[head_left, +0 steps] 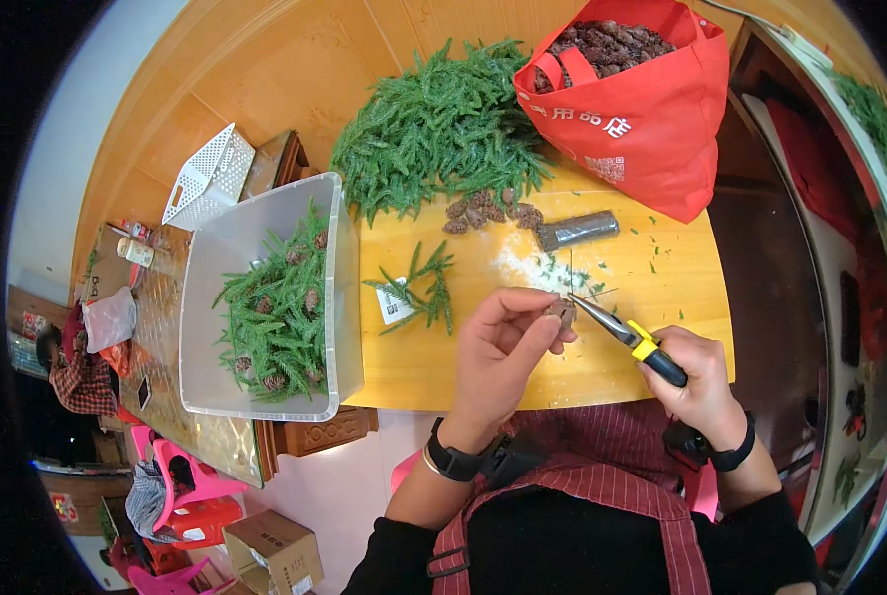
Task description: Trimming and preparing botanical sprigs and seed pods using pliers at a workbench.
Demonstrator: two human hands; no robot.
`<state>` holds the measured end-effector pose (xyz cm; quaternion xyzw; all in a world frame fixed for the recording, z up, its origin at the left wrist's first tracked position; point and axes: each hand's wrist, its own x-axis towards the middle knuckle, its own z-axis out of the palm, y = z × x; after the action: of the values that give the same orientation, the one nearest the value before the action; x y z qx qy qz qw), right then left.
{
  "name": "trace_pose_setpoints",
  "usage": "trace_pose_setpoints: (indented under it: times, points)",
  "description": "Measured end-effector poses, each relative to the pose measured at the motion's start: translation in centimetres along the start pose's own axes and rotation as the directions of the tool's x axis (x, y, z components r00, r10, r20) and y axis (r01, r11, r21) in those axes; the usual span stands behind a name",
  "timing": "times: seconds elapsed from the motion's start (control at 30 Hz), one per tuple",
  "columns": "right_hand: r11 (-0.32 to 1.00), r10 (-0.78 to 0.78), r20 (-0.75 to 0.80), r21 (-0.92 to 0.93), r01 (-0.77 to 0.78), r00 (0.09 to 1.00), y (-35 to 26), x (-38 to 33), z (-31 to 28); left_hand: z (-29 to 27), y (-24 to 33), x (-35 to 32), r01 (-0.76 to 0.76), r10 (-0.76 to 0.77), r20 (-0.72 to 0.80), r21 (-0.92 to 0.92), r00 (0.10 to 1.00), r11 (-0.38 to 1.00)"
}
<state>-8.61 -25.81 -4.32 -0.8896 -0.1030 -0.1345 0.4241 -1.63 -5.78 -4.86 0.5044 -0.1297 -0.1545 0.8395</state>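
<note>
Nearby: left fingers (537, 317) pinching pine cone (562, 311), right fingers (683, 369) gripping pliers (626, 337); green sprig (421, 288), plastic bin (265, 302) beside.

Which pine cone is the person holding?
The cone pinched in the left hand, with the pliers in the right hand touching it. The other cones lie loose on the table beside the green branches.

Small brown pinecone (562, 311) pinched in fingers, yellow-handled pliers (630, 339) touching it.
</note>
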Motion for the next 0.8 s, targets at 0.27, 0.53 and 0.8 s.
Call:
trace_pose_setpoints:
  times: [0.27,0.53,0.8]
  points:
    - [0.999,0.038,0.062,-0.034,-0.036,0.997,-0.1,0.2,-0.6,0.1,-0.8,0.5,-0.459,0.464,0.115,0.475,0.878,0.751]
    - [0.978,0.187,0.141,0.065,-0.197,0.972,0.8,-0.5,-2.0,0.4,-0.4,0.3,-0.121,0.139,-0.087,0.191,0.986,0.974]
    - [0.911,0.335,-0.041,-0.239,-0.335,0.941,3.9,-2.5,-2.8,-0.7,-0.8,0.3,-0.025,0.026,-0.021,0.068,0.999,0.997]
